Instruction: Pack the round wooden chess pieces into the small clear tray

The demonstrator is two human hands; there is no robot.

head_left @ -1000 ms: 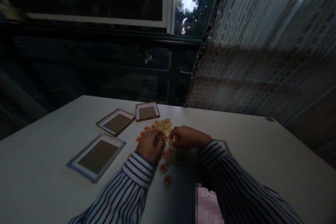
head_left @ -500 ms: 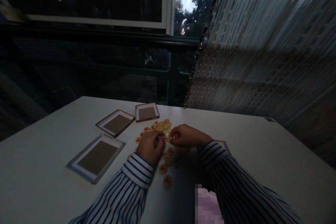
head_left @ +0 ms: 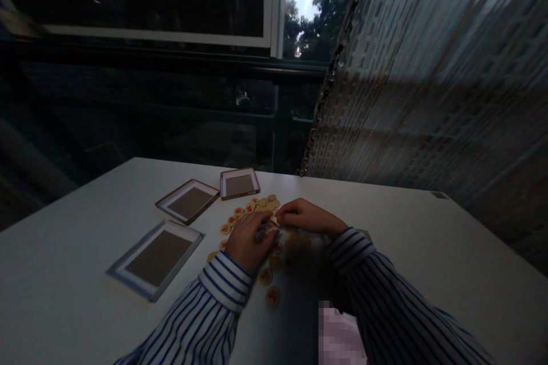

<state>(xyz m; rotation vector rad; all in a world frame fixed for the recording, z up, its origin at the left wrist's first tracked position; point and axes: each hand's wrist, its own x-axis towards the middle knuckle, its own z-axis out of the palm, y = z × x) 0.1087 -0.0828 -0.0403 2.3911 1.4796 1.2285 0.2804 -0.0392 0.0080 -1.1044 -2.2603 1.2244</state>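
Several round pale game discs with red marks lie scattered mid-table on the white table. My left hand rests curled on the discs, fingertips pressed down among them. My right hand is beside it, its thumb and fingers pinched on one pale disc held on edge. The two hands nearly touch at the fingertips. Both arms wear striped sleeves. More discs lie nearer to me, partly hidden under my wrists.
Three shallow trays with brown insides stand to the left: a near one, a middle one and a far one. A beaded curtain hangs at the right behind the table. Dark window glass lies beyond.
My right hand has moved a little away from me and lifted a disc on edge. My left hand shifted slightly right over the discs.
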